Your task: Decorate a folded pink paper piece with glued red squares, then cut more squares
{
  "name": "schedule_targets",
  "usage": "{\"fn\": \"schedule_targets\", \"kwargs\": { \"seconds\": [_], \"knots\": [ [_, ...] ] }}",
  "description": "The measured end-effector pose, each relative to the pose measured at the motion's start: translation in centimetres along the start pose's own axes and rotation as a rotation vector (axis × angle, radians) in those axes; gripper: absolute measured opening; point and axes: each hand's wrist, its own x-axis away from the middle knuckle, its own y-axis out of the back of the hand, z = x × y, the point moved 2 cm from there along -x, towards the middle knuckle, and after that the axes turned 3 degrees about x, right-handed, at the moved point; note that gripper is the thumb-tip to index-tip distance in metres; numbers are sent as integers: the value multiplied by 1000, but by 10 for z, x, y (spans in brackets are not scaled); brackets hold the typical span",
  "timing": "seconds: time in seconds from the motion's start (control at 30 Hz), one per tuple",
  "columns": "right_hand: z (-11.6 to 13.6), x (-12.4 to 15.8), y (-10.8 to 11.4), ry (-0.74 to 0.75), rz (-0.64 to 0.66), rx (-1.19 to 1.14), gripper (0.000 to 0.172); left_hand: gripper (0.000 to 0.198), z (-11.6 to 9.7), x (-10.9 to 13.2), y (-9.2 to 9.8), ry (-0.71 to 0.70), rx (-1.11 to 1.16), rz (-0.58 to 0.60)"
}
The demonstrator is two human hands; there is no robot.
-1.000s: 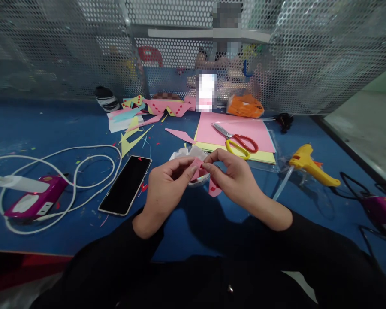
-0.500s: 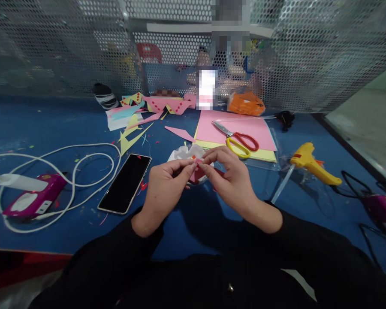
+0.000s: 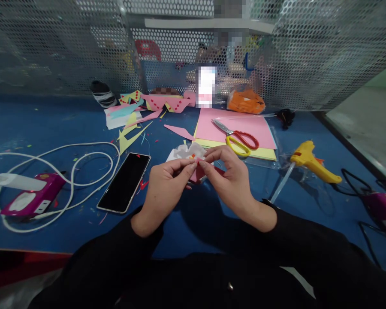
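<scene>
My left hand (image 3: 167,182) and my right hand (image 3: 230,176) meet in the middle, thumbs and forefingers pinched together on a small piece of pink paper (image 3: 197,172). Much of that paper is hidden by my fingers. Just behind my fingertips lies crumpled white paper (image 3: 189,151), with a bit of orange showing on it. To the right of my right hand, scissors (image 3: 234,135) with one red and one yellow handle rest on a stack of pink and yellow paper (image 3: 209,124). A black-screened phone (image 3: 125,182) lies left of my left hand.
A yellow glue gun (image 3: 313,162) lies on the right, its cord running to a purple power strip (image 3: 381,206). Another purple power strip (image 3: 35,195) with a looped white cable (image 3: 93,145) is on the left. Pink paper shapes (image 3: 170,103), yellow scraps (image 3: 133,136) and an orange packet (image 3: 246,102) lie farther back.
Both hands keep their pinch on the pink paper, with only slight finger movement. The whole view has shifted a little; nothing on the table has visibly been moved.
</scene>
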Motion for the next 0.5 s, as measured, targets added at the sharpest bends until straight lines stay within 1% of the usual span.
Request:
{"fn": "schedule_targets", "kwargs": {
  "seconds": [0.37,0.5],
  "knots": [
    [-1,3,-2,-21,-21,-14,14,23,-1,1,-1,5,-14,-7],
    [-2,3,-4,-29,-21,-10,15,18,0,1,0,-2,-6,-18]
  ]
}}
